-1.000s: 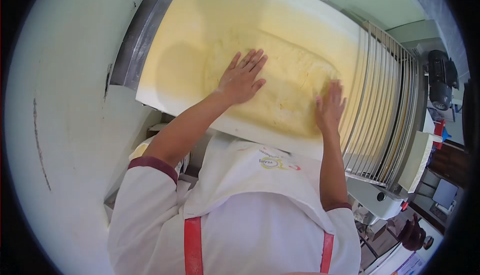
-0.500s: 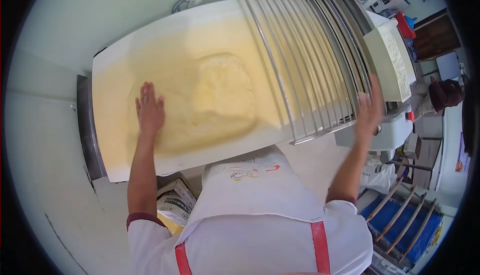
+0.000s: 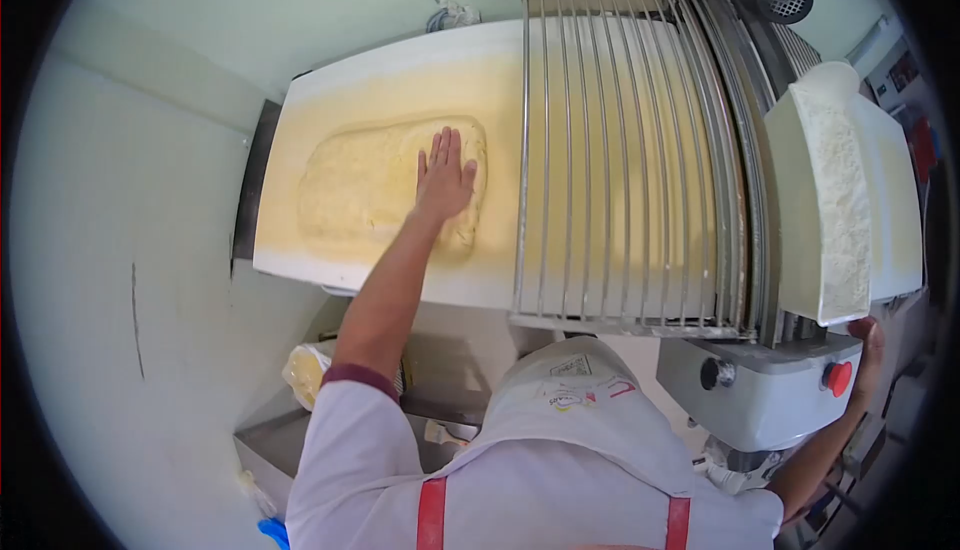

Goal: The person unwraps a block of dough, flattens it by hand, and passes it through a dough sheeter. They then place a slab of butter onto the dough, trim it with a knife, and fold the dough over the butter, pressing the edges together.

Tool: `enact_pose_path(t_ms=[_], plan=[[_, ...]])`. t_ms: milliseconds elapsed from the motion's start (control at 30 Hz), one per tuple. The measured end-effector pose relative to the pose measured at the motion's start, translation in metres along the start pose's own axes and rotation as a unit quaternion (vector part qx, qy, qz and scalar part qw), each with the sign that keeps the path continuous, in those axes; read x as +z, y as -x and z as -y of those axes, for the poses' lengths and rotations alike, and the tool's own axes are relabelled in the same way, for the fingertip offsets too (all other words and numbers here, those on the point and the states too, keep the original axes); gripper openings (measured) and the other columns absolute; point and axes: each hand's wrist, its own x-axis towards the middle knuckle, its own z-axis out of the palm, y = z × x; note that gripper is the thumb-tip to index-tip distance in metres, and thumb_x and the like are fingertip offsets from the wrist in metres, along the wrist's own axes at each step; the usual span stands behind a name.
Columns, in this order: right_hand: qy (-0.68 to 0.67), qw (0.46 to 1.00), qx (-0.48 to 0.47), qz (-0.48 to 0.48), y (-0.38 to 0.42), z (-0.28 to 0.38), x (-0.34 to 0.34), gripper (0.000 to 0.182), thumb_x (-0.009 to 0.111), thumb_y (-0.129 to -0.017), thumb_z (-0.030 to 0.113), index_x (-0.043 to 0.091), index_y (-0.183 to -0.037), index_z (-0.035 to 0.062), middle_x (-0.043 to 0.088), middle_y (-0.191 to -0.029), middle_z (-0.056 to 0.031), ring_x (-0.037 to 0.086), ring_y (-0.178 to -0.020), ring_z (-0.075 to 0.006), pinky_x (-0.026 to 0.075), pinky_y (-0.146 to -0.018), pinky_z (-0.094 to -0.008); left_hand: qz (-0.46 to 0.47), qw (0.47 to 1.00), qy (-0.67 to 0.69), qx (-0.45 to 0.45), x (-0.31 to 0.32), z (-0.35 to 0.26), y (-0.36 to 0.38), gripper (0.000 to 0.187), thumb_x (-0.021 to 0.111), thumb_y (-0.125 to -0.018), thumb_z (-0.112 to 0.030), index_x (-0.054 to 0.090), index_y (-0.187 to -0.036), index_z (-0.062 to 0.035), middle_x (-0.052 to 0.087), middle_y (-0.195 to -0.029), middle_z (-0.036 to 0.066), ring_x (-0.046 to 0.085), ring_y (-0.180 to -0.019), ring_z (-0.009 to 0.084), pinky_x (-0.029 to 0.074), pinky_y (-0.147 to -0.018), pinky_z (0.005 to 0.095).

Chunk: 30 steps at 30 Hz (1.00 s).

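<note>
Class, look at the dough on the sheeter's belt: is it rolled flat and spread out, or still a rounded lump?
Spread out. The dough lies as a low, wide slab on the belt, and the left hand rests flat on it.

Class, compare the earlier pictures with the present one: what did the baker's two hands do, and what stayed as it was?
The right hand left the pale yellow dough slab and moved out right to the far side of the grey control box with the red button. The left hand shifted to the slab's right end, flat, fingers spread. The dough stays on the white conveyor belt, left of the metal wire guard.
</note>
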Motion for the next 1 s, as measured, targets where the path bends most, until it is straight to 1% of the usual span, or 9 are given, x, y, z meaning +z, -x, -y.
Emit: enact_pose_path(t_ms=[100, 267, 467, 500, 667, 767, 800, 900, 1000], plan=[[-0.147, 0.977, -0.027, 0.15, -0.005, -0.028, 0.019, 0.041, 0.045, -0.1, 0.039, 0.058, -0.117, 0.004, 0.062, -0.112, -0.0115, 0.058, -0.107, -0.0225, 0.043, -0.098, -0.037, -0.015, 0.99, 0.139, -0.031, -0.019, -0.009, 0.021, 0.059, 0.033, -0.101, -0.038, 0.025, -0.148, -0.0041, 0.026, -0.154, 0.016, 0.018, -0.145, 0.0277, 0.011, -0.117, 0.0445], [-0.182, 0.976, -0.007, 0.115, -0.024, -0.055, 0.025, 0.045, 0.043, -0.1, 0.041, 0.057, -0.118, 0.003, 0.063, -0.111, -0.0111, 0.06, -0.104, -0.0223, 0.046, -0.095, -0.0367, -0.324, 0.85, 0.404, -0.094, -0.023, -0.098, 0.159, 0.043, 0.047, -0.099, -0.023, 0.047, -0.136, -0.0021, 0.049, -0.139, 0.015, 0.042, -0.133, 0.0262, 0.028, -0.111, 0.0349], [-0.038, 0.988, -0.132, 0.074, -0.04, -0.083, 0.024, 0.05, 0.04, -0.101, 0.044, 0.057, -0.12, 0.0018, 0.065, -0.11, -0.0105, 0.062, -0.1, -0.022, 0.05, -0.091, -0.0362, -0.403, 0.69, 0.532, -0.278, 0.083, -0.195, 0.381, 0.034, 0.05, -0.098, -0.015, 0.052, -0.128, -0.0002, 0.056, -0.128, 0.013, 0.051, -0.121, 0.0207, 0.038, -0.103, 0.0329], [-0.299, 0.942, 0.044, 0.145, -0.028, -0.055, 0.035, 0.051, 0.039, -0.101, 0.045, 0.055, -0.122, 0.0015, 0.065, -0.11, -0.0104, 0.063, -0.101, -0.0217, 0.05, -0.091, -0.0354, -0.377, 0.686, 0.558, -0.276, 0.095, -0.227, 0.404, 0.033, 0.051, -0.097, -0.014, 0.052, -0.127, -0.0004, 0.057, -0.126, 0.014, 0.052, -0.12, 0.0207, 0.039, -0.102, 0.0328], [-0.239, 0.949, -0.028, 0.205, -0.029, -0.03, 0.038, 0.044, 0.041, -0.101, 0.038, 0.055, -0.12, 0.0008, 0.063, -0.111, -0.0104, 0.06, -0.102, -0.0198, 0.048, -0.092, -0.0342, -0.212, 0.71, 0.656, -0.144, 0.097, -0.403, 0.454, 0.041, 0.062, -0.092, -0.022, 0.051, -0.126, -0.001, 0.06, -0.121, 0.013, 0.056, -0.113, 0.0212, 0.043, -0.097, 0.0323], [-0.276, 0.94, -0.02, 0.2, -0.037, -0.036, 0.04, 0.038, 0.043, -0.101, 0.031, 0.054, -0.122, 0.0001, 0.061, -0.116, -0.0101, 0.058, -0.107, -0.0187, 0.047, -0.093, -0.0338, -0.093, 0.805, 0.586, 0.015, 0.085, -0.496, 0.455, 0.054, 0.069, -0.085, -0.03, 0.049, -0.126, -0.0005, 0.059, -0.122, 0.014, 0.059, -0.107, 0.0215, 0.045, -0.093, 0.0306], [-0.265, 0.94, -0.033, 0.213, -0.035, -0.031, 0.037, 0.038, 0.043, -0.101, 0.03, 0.054, -0.122, 0.0002, 0.06, -0.117, -0.0096, 0.058, -0.107, -0.0184, 0.046, -0.093, -0.0338, -0.204, 0.843, 0.497, 0.026, 0.122, -0.522, 0.447, 0.053, 0.074, -0.079, -0.035, 0.058, -0.115, 0.0014, 0.066, -0.106, 0.013, 0.064, -0.089, 0.0213, 0.049, -0.079, 0.0303], [-0.242, 0.932, -0.069, 0.26, -0.031, -0.023, 0.04, 0.037, 0.042, -0.102, 0.027, 0.052, -0.125, 0.0009, 0.06, -0.12, -0.0084, 0.056, -0.111, -0.0184, 0.044, -0.096, -0.0342, -0.307, 0.799, 0.465, -0.226, 0.127, -0.564, 0.439, 0.041, 0.075, -0.078, -0.035, 0.067, -0.092, 0.0018, 0.068, -0.079, 0.011, 0.065, -0.07, 0.0211, 0.049, -0.065, 0.0339], [-0.218, 0.927, -0.074, 0.296, -0.034, -0.019, 0.037, 0.04, 0.041, -0.102, 0.028, 0.051, -0.13, 0.0019, 0.058, -0.126, -0.0074, 0.054, -0.117, -0.019, 0.041, -0.101, -0.0353, -0.379, 0.715, 0.494, -0.319, 0.133, -0.596, 0.428, 0.041, 0.076, -0.077, -0.039, 0.067, -0.071, 0.0013, 0.061, -0.057, 0.007, 0.061, -0.055, 0.02, 0.047, -0.055, 0.036]])
